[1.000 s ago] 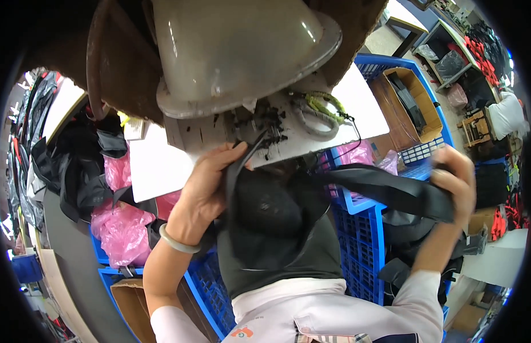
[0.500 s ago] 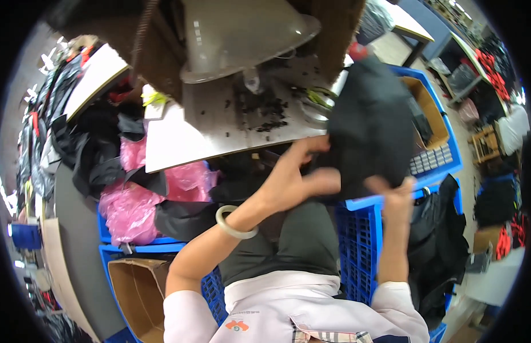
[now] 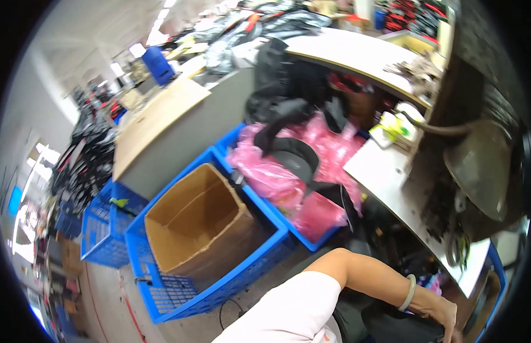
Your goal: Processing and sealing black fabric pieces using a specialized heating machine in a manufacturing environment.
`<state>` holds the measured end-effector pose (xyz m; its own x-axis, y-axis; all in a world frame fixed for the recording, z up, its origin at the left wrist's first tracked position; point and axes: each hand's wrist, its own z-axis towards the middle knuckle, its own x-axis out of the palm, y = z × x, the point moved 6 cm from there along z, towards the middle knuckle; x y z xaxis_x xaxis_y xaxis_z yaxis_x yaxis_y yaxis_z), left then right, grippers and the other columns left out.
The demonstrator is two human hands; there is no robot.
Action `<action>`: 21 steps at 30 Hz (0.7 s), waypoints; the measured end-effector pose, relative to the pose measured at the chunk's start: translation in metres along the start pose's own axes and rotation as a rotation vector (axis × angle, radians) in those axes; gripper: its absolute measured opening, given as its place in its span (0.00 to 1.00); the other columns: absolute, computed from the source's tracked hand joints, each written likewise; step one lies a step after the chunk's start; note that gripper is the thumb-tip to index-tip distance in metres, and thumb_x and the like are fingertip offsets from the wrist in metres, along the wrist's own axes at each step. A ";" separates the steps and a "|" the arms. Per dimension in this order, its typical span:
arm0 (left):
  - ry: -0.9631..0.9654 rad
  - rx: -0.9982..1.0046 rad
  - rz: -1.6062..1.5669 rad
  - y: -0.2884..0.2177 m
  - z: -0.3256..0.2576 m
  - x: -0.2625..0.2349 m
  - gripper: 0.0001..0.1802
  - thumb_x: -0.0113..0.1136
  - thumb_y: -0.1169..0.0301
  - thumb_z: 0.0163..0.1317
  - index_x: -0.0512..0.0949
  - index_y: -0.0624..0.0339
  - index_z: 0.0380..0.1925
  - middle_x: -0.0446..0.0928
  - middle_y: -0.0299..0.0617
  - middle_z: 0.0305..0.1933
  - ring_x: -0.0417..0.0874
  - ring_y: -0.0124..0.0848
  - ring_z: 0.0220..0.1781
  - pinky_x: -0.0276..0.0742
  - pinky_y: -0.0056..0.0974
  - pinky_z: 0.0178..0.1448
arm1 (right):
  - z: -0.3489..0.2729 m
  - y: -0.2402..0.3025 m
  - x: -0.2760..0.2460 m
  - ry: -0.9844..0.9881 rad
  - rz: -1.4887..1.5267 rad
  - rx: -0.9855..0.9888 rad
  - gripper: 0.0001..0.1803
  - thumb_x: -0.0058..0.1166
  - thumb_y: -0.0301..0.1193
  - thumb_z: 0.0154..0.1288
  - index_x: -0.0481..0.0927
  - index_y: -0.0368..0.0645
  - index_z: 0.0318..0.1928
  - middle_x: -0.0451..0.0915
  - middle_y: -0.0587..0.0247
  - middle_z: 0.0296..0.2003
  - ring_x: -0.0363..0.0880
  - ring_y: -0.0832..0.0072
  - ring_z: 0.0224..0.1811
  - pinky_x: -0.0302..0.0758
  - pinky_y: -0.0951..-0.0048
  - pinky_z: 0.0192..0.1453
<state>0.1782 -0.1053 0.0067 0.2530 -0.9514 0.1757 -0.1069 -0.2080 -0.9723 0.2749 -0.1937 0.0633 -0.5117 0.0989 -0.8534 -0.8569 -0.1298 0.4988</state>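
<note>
On the floor to the person's left, a blue crate (image 3: 220,284) held an open brown box (image 3: 191,228); just beyond, a second crate (image 3: 311,243) bulged with pink bags (image 3: 317,220), black parts (image 3: 294,157) lying over them. At the lower right, the left hand (image 3: 444,315) bent down beside a black piece (image 3: 400,324) near the lap; I couldn't tell whether its fingers were apart or clamped, nor make out the right hand. The table's (image 3: 374,166) near edge slanted close past that left hand, while floor (image 3: 100,297) showed left of the blue crate.
</note>
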 end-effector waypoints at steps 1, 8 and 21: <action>0.079 0.025 0.113 -0.003 -0.015 -0.009 0.18 0.65 0.65 0.47 0.80 0.55 0.40 0.79 0.46 0.40 0.78 0.34 0.43 0.69 0.36 0.48 | 0.003 0.003 0.025 0.034 0.300 0.083 0.08 0.54 0.27 0.61 0.75 0.33 0.36 0.74 0.63 0.28 0.72 0.75 0.34 0.69 0.77 0.40; -0.519 0.186 1.039 0.009 -0.088 -0.070 0.07 0.55 0.74 0.41 0.78 0.58 0.23 0.76 0.53 0.30 0.76 0.49 0.37 0.72 0.43 0.37 | 0.081 0.053 0.084 0.184 0.409 0.023 0.07 0.49 0.26 0.64 0.73 0.31 0.36 0.74 0.62 0.28 0.68 0.76 0.33 0.67 0.76 0.39; -0.722 0.201 0.650 0.010 -0.097 -0.123 0.07 0.59 0.74 0.36 0.79 0.66 0.18 0.75 0.54 0.19 0.79 0.48 0.30 0.72 0.45 0.31 | 0.122 0.043 0.112 0.308 0.778 0.162 0.07 0.54 0.26 0.60 0.73 0.38 0.38 0.72 0.69 0.31 0.66 0.81 0.31 0.64 0.79 0.35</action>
<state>0.0532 -0.0125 -0.0101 0.7351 -0.4861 -0.4726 -0.2844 0.4117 -0.8658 0.1738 -0.0681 0.0077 -0.9390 -0.2359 -0.2504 -0.2789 0.0955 0.9556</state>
